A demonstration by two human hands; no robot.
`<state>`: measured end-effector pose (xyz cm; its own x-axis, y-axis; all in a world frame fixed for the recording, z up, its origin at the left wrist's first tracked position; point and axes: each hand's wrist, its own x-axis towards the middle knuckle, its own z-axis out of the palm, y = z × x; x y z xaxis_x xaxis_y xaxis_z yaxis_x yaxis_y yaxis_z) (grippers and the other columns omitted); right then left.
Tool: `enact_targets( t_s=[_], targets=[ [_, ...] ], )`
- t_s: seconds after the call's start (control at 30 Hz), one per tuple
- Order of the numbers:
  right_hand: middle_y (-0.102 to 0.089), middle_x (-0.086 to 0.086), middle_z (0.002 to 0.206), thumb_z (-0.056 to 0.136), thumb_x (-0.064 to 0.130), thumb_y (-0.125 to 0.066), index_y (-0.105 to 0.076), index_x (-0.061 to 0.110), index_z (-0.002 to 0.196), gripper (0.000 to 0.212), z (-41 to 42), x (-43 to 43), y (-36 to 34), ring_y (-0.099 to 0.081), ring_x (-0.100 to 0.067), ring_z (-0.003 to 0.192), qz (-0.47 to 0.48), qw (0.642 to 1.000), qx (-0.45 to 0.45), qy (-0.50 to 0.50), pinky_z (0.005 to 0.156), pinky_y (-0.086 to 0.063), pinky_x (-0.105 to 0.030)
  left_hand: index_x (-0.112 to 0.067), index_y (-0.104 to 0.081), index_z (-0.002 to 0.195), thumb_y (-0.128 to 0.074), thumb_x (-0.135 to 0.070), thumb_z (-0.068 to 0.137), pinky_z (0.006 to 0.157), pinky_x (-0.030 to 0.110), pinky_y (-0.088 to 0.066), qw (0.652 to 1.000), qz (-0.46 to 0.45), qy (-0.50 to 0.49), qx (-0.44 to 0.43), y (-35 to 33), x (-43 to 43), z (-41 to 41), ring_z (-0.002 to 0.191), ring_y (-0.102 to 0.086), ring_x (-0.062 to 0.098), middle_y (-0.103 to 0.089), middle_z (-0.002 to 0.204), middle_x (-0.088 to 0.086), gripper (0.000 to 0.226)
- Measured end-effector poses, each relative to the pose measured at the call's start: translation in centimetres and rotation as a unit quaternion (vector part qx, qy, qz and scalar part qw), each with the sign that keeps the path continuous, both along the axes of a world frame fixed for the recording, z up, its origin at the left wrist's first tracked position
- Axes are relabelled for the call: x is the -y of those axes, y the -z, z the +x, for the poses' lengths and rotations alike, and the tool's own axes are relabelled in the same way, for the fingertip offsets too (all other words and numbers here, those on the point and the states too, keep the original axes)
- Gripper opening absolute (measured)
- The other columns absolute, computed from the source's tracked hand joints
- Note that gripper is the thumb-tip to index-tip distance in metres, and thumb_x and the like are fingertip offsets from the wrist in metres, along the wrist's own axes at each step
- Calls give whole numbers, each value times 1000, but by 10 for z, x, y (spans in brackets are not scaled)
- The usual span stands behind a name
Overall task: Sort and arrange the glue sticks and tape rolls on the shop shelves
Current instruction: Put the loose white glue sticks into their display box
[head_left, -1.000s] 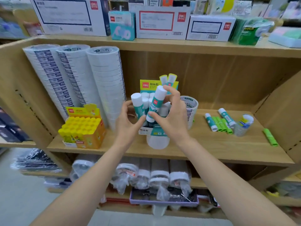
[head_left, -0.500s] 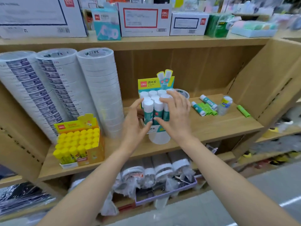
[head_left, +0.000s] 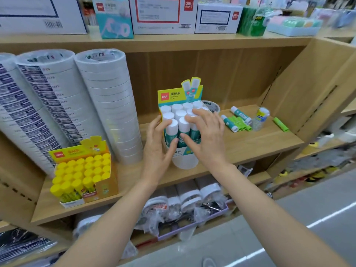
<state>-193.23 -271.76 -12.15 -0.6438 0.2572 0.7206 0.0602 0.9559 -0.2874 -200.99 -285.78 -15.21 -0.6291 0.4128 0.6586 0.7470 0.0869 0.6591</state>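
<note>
Middle shelf (head_left: 250,145), tall tape roll stacks (head_left: 111,105) at left. Centre: cardboard display box (head_left: 173,97) of upright glue sticks (head_left: 180,113), probably light, thin-walled and top-heavy; best held low by both side walls. Left hand (head_left: 158,149), fingers spread, rests on its left side; right hand (head_left: 208,135), spread flat, touches the smooth caps. Loose glue sticks (head_left: 236,121) lie at right

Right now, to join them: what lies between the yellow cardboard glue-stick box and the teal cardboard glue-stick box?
Head view: the leaning white tape-roll stack, bare wooden shelf, the left hand.
</note>
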Motion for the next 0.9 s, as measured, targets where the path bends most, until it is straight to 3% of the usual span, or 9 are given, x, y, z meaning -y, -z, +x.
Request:
enact_targets(
  t_s=[0.17,0.23,0.33,0.4,0.5,0.57,0.77,0.9],
  targets=[
    [-56,-4,129,83,36,-71,-62,19,111,34,0,-1,-7,-47,-25,126,-9,1000,14,-12,105,-34,-48,-24,-41,136,-64,-16,93,104,37,-48,1000,3,1,15,-5,0,2,139,-35,11,-33,150,4,50],
    [-53,-5,131,82,38,-70,-60,19,114,38,0,-2,-8,-44,-26,129,-5,999,34,-11,106,-33,-47,-24,-37,141,-63,-16,93,107,25,-43,1000,-8,0,11,-3,0,4,142,-29,6,-29,153,4,55],
    [-46,-6,142,83,40,-69,-53,19,128,52,4,-2,-3,-35,-27,137,-4,998,64,-18,112,-26,-47,-19,-26,150,-64,-19,93,111,7,-22,1000,-31,0,-4,4,1,8,148,-13,4,-17,160,9,68],
    [-42,-6,147,85,38,-67,-47,18,136,59,8,-3,0,-32,-26,141,-15,998,43,-42,115,-23,-48,-17,-19,150,-68,-20,91,116,12,-14,999,-31,-29,-22,8,1,12,149,-11,14,-14,159,16,76],
    [-44,-7,147,89,32,-63,-45,13,139,57,18,-8,1,-38,-24,138,-50,996,-19,-72,112,-28,-51,-16,-25,142,-65,-20,86,118,34,-21,992,-3,-105,-68,3,-1,24,142,-24,22,-26,150,16,70],
    [-50,-6,142,92,24,-61,-49,9,136,48,29,-18,0,-45,-22,132,-84,992,-62,-75,108,-34,-47,-14,-32,135,-61,-17,83,112,38,-28,985,15,-119,-123,-5,-7,37,134,-32,23,-33,140,12,59],
    [-61,-6,116,94,12,-56,-57,4,121,29,71,-98,24,-56,-18,107,-157,984,-79,-10,93,-47,-43,-14,-57,111,-59,-3,77,97,34,-34,965,-37,56,-252,-14,-69,84,110,-46,26,-51,116,8,36],
    [-55,-3,113,95,12,-56,-53,9,121,27,103,-167,51,-56,-18,102,-235,969,-38,72,88,-47,-37,-11,-65,107,-63,-5,79,91,37,-41,969,-136,119,-166,7,-142,93,108,-52,24,-58,112,8,28]
  ],
)
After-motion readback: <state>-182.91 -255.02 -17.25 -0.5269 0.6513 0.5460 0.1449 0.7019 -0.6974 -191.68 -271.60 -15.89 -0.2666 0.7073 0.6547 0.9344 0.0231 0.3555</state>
